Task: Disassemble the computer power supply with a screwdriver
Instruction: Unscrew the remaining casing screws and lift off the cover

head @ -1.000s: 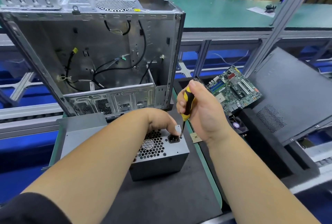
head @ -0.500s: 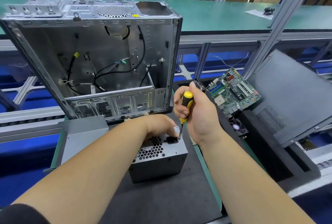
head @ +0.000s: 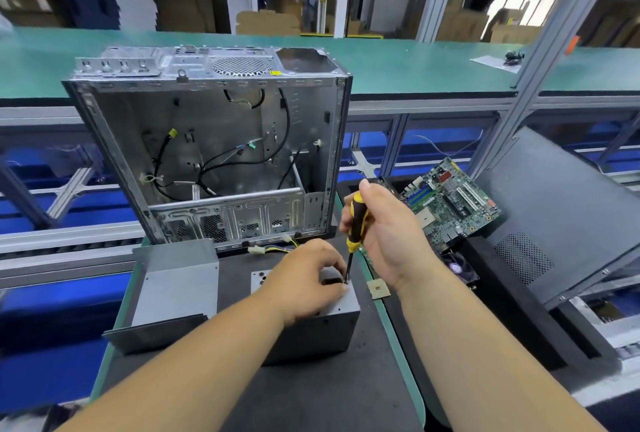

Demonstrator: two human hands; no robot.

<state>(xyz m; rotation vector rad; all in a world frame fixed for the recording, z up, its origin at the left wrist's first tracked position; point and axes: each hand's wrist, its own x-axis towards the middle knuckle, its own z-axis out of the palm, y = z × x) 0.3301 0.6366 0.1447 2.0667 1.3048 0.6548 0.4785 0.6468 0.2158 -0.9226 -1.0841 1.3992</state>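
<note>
Gripping the screwdriver (head: 356,220) upright, the right hand (head: 388,237) kept its tip in the corner screw of the power supply (head: 311,324) on the black mat (head: 311,397). The left hand (head: 304,279) had slid over the vent, fingers curled on the top, steadying it; the screw seemed not yet out.

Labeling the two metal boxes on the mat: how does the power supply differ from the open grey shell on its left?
The power supply is a closed box; the grey shell is open, showing a bare interior. The left hand holds the power supply while the screwdriver tip meets its top; the shell lies untouched. Both are grey sheet metal on the black mat.
</note>
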